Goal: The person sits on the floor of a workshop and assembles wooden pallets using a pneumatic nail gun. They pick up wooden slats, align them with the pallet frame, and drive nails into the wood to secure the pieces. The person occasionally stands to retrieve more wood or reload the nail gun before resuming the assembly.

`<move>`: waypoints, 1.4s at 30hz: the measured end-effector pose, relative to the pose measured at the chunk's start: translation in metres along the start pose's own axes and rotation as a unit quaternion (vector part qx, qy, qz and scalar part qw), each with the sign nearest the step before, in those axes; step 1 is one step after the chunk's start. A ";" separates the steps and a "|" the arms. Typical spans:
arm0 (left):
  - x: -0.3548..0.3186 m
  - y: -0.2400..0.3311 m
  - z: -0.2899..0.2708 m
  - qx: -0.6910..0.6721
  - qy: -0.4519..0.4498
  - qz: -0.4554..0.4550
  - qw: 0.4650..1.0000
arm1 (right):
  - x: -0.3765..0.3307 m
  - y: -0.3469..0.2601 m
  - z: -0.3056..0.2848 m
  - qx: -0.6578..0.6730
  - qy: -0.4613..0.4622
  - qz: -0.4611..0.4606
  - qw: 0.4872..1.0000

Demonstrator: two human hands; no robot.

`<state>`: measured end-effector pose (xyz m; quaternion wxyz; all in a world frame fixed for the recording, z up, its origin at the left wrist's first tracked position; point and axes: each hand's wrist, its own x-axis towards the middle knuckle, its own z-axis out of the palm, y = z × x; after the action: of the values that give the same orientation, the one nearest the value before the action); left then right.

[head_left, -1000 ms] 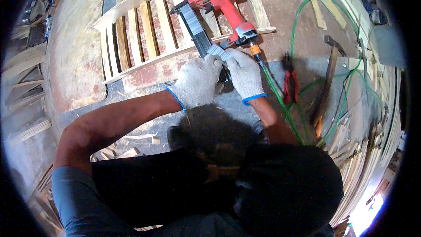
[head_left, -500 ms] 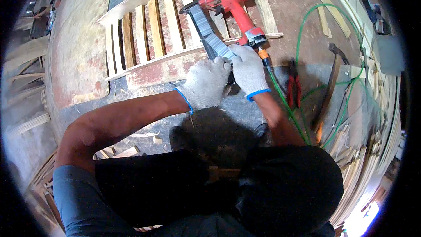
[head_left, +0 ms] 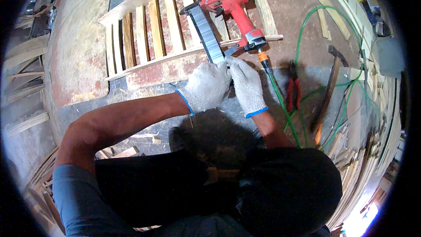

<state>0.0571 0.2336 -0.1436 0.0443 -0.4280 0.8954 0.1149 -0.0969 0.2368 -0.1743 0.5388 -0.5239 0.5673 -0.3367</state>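
A red pneumatic nail gun [head_left: 240, 15] lies on a slatted wooden frame [head_left: 154, 27], its long magazine [head_left: 207, 37] angled toward me and filled with silvery fastener strips. My left hand [head_left: 205, 85], in a white knit glove with blue cuff, is closed around the magazine's near end. Beside it my right hand [head_left: 247, 85], gloved alike, has its fingers pressed together at that same end. A small grey piece [head_left: 230, 51] shows just beyond the right fingertips; whether they hold it is hidden. An orange-collared coupling [head_left: 263, 57] joins the gun's handle to a green air hose [head_left: 275, 87].
To the right lie red-handled pliers [head_left: 293, 88] and a wooden-handled hammer [head_left: 330, 85], with the green hose looping around them. Wood strips [head_left: 357, 180] are stacked along the right side. Offcuts [head_left: 127, 152] lie near my legs on the left.
My right hand has drawn slightly back toward me, uncovering more of the magazine and the small grey piece. The nail gun has shifted very little; my left hand stays at the magazine's end.
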 end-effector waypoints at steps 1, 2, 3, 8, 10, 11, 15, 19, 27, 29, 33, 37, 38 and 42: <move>0.001 0.002 -0.001 0.001 0.028 0.008 1.000 | -0.002 -0.003 -0.005 -0.043 -0.014 -0.014 0.999; -0.001 -0.002 -0.004 0.012 0.056 0.010 0.998 | 0.002 -0.007 -0.008 -0.080 -0.032 -0.037 0.996; -0.007 0.004 -0.003 0.061 0.056 0.008 0.997 | 0.003 -0.012 -0.013 -0.118 -0.050 -0.062 0.990; -0.010 -0.006 -0.020 0.062 0.011 -0.015 0.998 | 0.032 -0.075 -0.047 -0.279 0.110 -0.170 0.939; -0.015 -0.011 -0.049 -0.035 -0.124 -0.048 0.991 | 0.070 -0.046 -0.048 -0.344 0.181 -0.246 0.888; -0.021 -0.015 -0.050 -0.057 -0.103 -0.051 0.992 | 0.083 -0.046 -0.048 -0.367 0.122 -0.188 0.903; -0.051 -0.046 -0.055 -0.050 -0.132 -0.064 0.988 | 0.125 -0.052 -0.043 -0.410 -0.029 0.004 0.912; -0.086 -0.066 -0.056 0.018 -0.176 -0.076 0.981 | 0.170 -0.045 -0.041 -0.460 -0.080 0.047 0.883; -0.101 -0.118 0.040 0.067 0.116 -0.232 0.963 | 0.216 -0.024 -0.050 -0.435 -0.137 0.018 0.890; -0.106 -0.112 0.029 0.026 0.085 -0.239 0.967 | 0.176 -0.011 -0.074 -0.391 -0.127 0.036 0.911; -0.087 -0.117 0.017 -0.011 0.105 -0.217 0.971 | 0.075 -0.019 -0.160 -0.443 -0.034 -0.034 0.895; -0.083 -0.127 0.032 0.044 0.080 -0.181 0.979 | -0.005 0.003 -0.227 -0.331 -0.025 0.096 0.938; -0.076 -0.130 0.042 0.070 0.084 -0.166 0.980 | -0.025 0.029 -0.254 -0.346 0.013 0.084 0.934; -0.068 -0.146 0.049 0.096 -0.016 -0.213 0.972 | -0.058 0.051 -0.292 -0.437 0.024 0.146 0.887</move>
<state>0.2125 0.2079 -0.2032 0.1232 -0.6007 0.7896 0.0233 -0.3979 0.2505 -0.1515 0.2849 -0.6093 0.7399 0.0155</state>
